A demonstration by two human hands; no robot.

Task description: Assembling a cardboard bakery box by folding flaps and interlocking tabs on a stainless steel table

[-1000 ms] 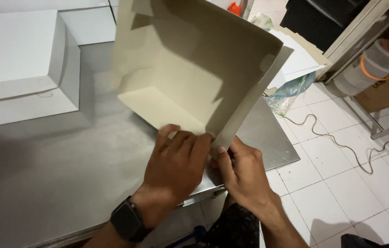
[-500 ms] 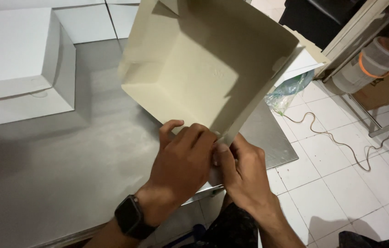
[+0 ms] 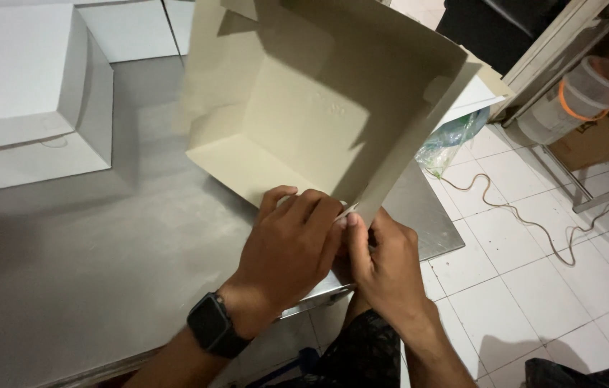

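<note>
A beige cardboard box (image 3: 304, 100), open side facing me, is tilted up above the steel table (image 3: 103, 259). My left hand (image 3: 286, 248), with a black smartwatch on its wrist, presses its fingers over the box's near corner. My right hand (image 3: 387, 262) pinches the same corner from the right, its thumb on the edge of the side wall. The two hands touch each other at that corner, which they hide.
A finished white box (image 3: 24, 93) stands at the table's far left, with other white boxes behind it. Off the table's right edge lie a tiled floor, a cable (image 3: 513, 208), a plastic bag (image 3: 452, 140) and a clear bucket (image 3: 581, 97).
The box has shifted slightly left and tipped more upright. Both hands have stayed on its near corner, with the right hand's fingers sliding up along the edge.
</note>
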